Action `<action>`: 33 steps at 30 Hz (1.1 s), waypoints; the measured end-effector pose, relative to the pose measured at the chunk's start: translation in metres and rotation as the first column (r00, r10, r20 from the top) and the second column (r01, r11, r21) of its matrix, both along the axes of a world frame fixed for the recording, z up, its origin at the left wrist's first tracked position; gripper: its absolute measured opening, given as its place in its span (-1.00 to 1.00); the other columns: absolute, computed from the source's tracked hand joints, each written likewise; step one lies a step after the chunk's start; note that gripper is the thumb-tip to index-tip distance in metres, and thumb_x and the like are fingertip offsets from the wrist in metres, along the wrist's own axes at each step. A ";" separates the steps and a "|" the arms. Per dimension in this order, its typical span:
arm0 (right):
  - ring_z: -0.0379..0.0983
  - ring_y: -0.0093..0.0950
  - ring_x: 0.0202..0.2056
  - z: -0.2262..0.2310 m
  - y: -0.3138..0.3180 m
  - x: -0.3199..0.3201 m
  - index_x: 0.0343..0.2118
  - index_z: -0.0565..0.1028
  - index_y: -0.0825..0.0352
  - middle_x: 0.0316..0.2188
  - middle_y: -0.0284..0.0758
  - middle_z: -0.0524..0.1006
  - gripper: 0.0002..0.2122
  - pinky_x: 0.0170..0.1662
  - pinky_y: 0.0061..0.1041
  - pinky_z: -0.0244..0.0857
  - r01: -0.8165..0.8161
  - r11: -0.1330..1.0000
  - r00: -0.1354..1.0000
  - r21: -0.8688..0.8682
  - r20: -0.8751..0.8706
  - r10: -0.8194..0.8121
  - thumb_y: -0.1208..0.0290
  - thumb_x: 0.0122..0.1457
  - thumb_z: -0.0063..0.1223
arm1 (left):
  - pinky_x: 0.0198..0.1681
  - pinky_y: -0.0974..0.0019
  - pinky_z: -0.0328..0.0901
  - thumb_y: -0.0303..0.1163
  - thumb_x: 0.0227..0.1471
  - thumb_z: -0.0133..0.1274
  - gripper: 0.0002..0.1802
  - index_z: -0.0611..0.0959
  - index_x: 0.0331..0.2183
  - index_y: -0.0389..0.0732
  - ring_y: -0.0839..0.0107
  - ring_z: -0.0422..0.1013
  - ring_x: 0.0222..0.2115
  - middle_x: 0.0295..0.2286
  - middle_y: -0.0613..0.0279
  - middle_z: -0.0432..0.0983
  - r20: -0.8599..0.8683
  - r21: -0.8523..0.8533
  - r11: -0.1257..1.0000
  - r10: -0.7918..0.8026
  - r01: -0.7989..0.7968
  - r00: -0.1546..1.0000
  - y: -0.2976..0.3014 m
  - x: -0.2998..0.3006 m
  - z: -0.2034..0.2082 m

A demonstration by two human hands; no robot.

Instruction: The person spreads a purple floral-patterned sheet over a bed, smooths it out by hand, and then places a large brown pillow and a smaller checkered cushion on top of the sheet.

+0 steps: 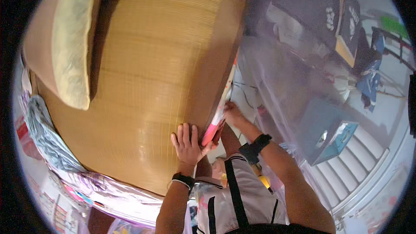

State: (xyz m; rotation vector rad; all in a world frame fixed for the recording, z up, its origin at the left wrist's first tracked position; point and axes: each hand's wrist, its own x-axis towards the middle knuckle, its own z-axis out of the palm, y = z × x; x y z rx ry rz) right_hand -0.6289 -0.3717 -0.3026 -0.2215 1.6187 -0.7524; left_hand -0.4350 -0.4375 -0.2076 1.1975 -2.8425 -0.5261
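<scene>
A tan woven sleeping mat point(143, 117) with a brown border covers the bed. My left hand point(187, 145) lies flat on the mat near its right edge, fingers stretched out and thumb reaching toward the border. Along that edge runs a strip of pink and white bed sheet point(212, 131), showing below the mat's border. My right hand point(232, 115) is at the bed's side, its fingers curled closed against the sheet's edge. The fingertips of my right hand are partly hidden.
A brown and cream pillow point(71, 52) rests at the upper left. Bluish-grey cloth point(50, 136) is bunched along the left edge. Sheer netting point(277, 78) hangs at the right, before a blue-grey box point(325, 130) and a white slatted surface point(359, 151). Dark clothing point(312, 4) hangs behind it.
</scene>
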 end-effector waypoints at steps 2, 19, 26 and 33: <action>0.37 -0.45 -0.55 0.016 -0.019 -0.043 -0.51 0.37 0.38 -0.59 -0.30 0.42 -0.89 -0.40 -0.41 0.25 0.371 0.927 0.928 -0.057 0.049 -0.368 0.45 0.02 -0.17 | 0.06 -0.11 -0.19 0.16 -0.13 -0.15 -0.24 0.30 -0.05 -0.25 0.09 -0.03 0.07 0.02 -0.03 0.06 0.015 0.029 0.999 0.013 -0.014 1.000 -0.009 0.010 0.012; 0.07 -0.72 -0.81 0.208 -0.142 0.097 -0.68 0.35 0.31 -0.85 -0.51 0.19 -0.68 -0.75 -0.70 -0.06 0.029 0.888 0.979 -0.458 -0.167 -0.118 0.22 0.11 -0.11 | -0.19 0.28 0.24 -0.58 -0.13 -0.07 -0.65 0.39 -0.19 -0.25 0.15 0.31 -0.19 -0.22 0.00 0.33 -0.311 0.517 0.454 0.889 -0.725 0.335 -0.036 0.151 0.105; 0.00 -0.69 -0.87 0.175 -0.202 0.180 -0.73 0.36 0.33 -0.89 -0.52 0.12 -0.57 -0.81 -0.67 -0.17 -0.384 0.921 0.923 0.062 0.028 0.383 0.03 0.03 -0.03 | -0.27 0.26 0.23 -0.57 -0.16 -0.05 -0.67 0.38 -0.23 -0.27 0.16 0.28 -0.27 -0.35 -0.01 0.31 -0.377 0.280 0.221 0.920 -0.934 0.105 -0.066 0.311 0.127; -0.02 -0.64 -0.89 0.126 -0.204 0.207 -0.84 0.31 0.34 -0.91 -0.49 0.13 -0.49 -0.83 -0.65 -0.19 -0.323 0.944 0.906 0.071 -0.267 0.330 -0.03 -0.06 0.04 | -0.10 0.14 0.15 -0.31 -0.21 0.07 -0.46 0.32 -0.20 -0.43 -0.03 0.21 -0.17 -0.23 -0.22 0.27 -0.174 -0.064 0.122 0.976 -0.990 0.132 -0.115 0.465 0.085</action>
